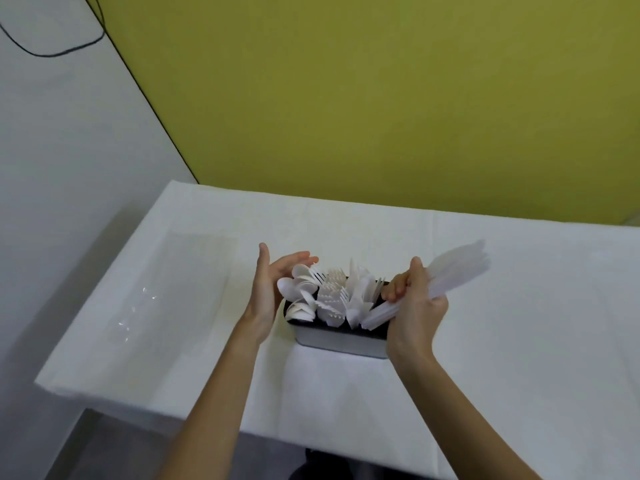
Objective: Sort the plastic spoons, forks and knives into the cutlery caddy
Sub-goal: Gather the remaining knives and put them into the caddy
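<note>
right fingers (398,292) curled tight round a bundle of knives (460,271), thumb side hidden behind it; right hand (415,313) has the whole stack in one grip, probably so they drop in as a batch rather than one by one

bundle is tilted, upper ends fanned out toward the right far corner and motion-blurred; lower ends sit at the right end of the caddy (339,342); can't tell if they're seated in the compartment or just at its rim

left fingers (294,261) straight and together, thumb up, holding nothing; left hand (265,292) stands palm-in against the caddy's left end, right beside the spoons (299,289); contact not resolvable; my read: it braces the caddy and keeps the spoons from tipping out while the knives go in

caddy contents: spoons in the left compartment, bowls up; forks (332,296) in the middle, tines up; more white pieces between the forks and the bundle, too blurred to type

caddy sits about mid-table (519,341) on a white cloth, long side parallel to the near edge; no loose cutlery visible on the cloth, so the sort looks nearly done

clear plastic (138,306), sheet or bag, lies toward the left edge

no brand, label or text readable anywhere
</note>
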Motion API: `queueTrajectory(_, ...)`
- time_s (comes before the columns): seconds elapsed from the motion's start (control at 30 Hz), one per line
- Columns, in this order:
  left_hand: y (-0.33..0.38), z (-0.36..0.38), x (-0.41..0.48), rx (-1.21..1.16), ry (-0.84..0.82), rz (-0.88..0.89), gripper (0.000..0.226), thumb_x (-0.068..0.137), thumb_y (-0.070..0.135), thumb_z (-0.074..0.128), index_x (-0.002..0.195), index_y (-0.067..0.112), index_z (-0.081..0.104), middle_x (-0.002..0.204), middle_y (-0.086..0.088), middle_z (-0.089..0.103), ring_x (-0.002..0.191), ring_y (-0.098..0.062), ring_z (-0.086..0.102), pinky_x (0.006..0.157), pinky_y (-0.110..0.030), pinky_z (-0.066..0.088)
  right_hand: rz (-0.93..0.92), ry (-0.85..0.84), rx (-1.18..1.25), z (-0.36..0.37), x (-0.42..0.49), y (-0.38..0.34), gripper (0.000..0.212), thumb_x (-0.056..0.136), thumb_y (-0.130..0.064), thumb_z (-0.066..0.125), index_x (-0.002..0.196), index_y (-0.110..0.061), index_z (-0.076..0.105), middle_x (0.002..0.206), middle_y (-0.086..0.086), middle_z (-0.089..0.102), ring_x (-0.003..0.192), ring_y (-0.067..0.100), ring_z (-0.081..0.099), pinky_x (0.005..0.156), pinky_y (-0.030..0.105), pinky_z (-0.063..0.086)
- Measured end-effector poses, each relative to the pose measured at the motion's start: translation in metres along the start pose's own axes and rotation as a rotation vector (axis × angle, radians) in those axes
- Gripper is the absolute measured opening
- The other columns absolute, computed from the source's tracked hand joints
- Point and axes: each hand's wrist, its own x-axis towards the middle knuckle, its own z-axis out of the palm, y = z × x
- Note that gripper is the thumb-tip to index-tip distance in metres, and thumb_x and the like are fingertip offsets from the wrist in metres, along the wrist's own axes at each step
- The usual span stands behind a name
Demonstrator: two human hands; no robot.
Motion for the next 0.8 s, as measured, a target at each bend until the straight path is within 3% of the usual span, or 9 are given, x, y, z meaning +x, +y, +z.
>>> queueTrajectory(0.07, -0.003, 0.003, -0.001, -0.009, -0.006, -0.013, 0.082, 0.095, 0.063, 0.008, 0.116, 0.005, 0.063, 0.119, -0.01, 0.068, 0.116, -0.029, 0.06, 0.101, -0.041, 0.045, -0.105, -0.016, -0.078, -0.003, -0.009, 0.008, 0.047, 0.096, -0.02, 0.053, 0.05, -0.013, 0.044, 0.046, -0.002, 0.044, 0.046, 0.012, 0.044, 0.055, 0.022, 0.041)
queueTrajectory(0.13, -0.007, 0.005, -0.002, -0.035, -0.007, -0.027, 0.082, 0.095, 0.063, 0.009, 0.115, 0.005, 0.063, 0.12, -0.013, 0.067, 0.11, -0.033, 0.062, 0.078, -0.031, 0.055, -0.195, -0.088, -0.168, -0.006, -0.018, 0.017, 0.038, 0.094, -0.02, 0.056, 0.059, -0.01, 0.049, 0.052, -0.006, 0.052, 0.051, 0.007, 0.049, 0.055, 0.015, 0.042)
queueTrajectory(0.2, -0.01, 0.004, -0.002, -0.071, -0.021, -0.04, 0.081, 0.095, 0.063, 0.01, 0.114, 0.005, 0.063, 0.12, -0.017, 0.066, 0.101, -0.034, 0.064, 0.058, -0.022, 0.053, -0.261, -0.198, -0.264, -0.012, -0.021, 0.027, 0.031, 0.09, -0.029, 0.063, 0.07, -0.007, 0.053, 0.059, -0.012, 0.054, 0.057, 0.001, 0.051, 0.056, 0.013, 0.042)
queueTrajectory(0.3, -0.014, 0.003, 0.0, -0.119, -0.035, -0.044, 0.079, 0.095, 0.063, 0.011, 0.111, 0.007, 0.065, 0.119, -0.02, 0.065, 0.081, -0.025, 0.068, 0.051, -0.018, 0.05, -0.328, -0.232, -0.495, -0.027, -0.011, 0.039, 0.059, 0.078, -0.062, 0.065, 0.085, -0.004, 0.054, 0.078, 0.005, 0.056, 0.071, 0.018, 0.053, 0.063, 0.027, 0.043)
queueTrajectory(0.37, -0.017, 0.001, 0.002, -0.119, -0.016, -0.045, 0.078, 0.095, 0.063, 0.011, 0.109, 0.009, 0.066, 0.119, -0.021, 0.065, 0.089, -0.029, 0.065, 0.054, -0.02, 0.051, -0.413, -0.213, -0.689, -0.034, -0.004, 0.042, 0.055, 0.078, -0.068, 0.059, 0.078, -0.013, 0.05, 0.079, 0.002, 0.054, 0.075, 0.025, 0.053, 0.066, 0.041, 0.043)
queueTrajectory(0.43, -0.019, 0.002, 0.002, -0.129, 0.009, -0.037, 0.077, 0.096, 0.062, 0.011, 0.108, 0.01, 0.067, 0.118, -0.022, 0.065, 0.105, -0.035, 0.062, 0.073, -0.028, 0.053, -0.48, -0.226, -0.78, -0.036, -0.004, 0.039, 0.042, 0.084, -0.061, 0.055, 0.077, -0.02, 0.052, 0.077, 0.002, 0.055, 0.08, 0.03, 0.057, 0.072, 0.051, 0.044)
queueTrajectory(0.5, -0.02, 0.003, 0.002, -0.142, 0.022, -0.031, 0.077, 0.096, 0.061, 0.011, 0.107, 0.009, 0.067, 0.113, -0.021, 0.067, 0.107, -0.035, 0.061, 0.085, -0.034, 0.048, -0.503, -0.274, -0.924, -0.036, -0.008, 0.036, 0.038, 0.086, -0.057, 0.048, 0.082, -0.02, 0.057, 0.084, -0.001, 0.055, 0.091, 0.022, 0.05, 0.085, 0.043, 0.037)
queueTrajectory(0.6, -0.022, 0.005, 0.003, -0.149, 0.037, -0.013, 0.076, 0.096, 0.061, 0.011, 0.103, 0.011, 0.068, 0.097, -0.014, 0.069, 0.091, -0.026, 0.064, 0.075, -0.03, 0.049, -0.612, -0.328, -1.246, -0.039, -0.007, 0.031, 0.047, 0.082, -0.055, 0.04, 0.089, -0.015, 0.064, 0.095, -0.01, 0.045, 0.095, 0.006, 0.032, 0.086, 0.028, 0.024)
queueTrajectory(0.8, -0.023, 0.004, 0.004, -0.133, 0.038, 0.008, 0.077, 0.096, 0.061, 0.01, 0.104, 0.011, 0.068, 0.102, -0.015, 0.069, 0.097, -0.027, 0.063, 0.082, -0.032, 0.048, -0.74, -0.388, -1.306, -0.055, -0.006, 0.008, 0.061, 0.078, -0.063, 0.048, 0.116, -0.017, 0.055, 0.124, -0.003, 0.045, 0.112, 0.015, 0.039, 0.092, 0.031, 0.034)
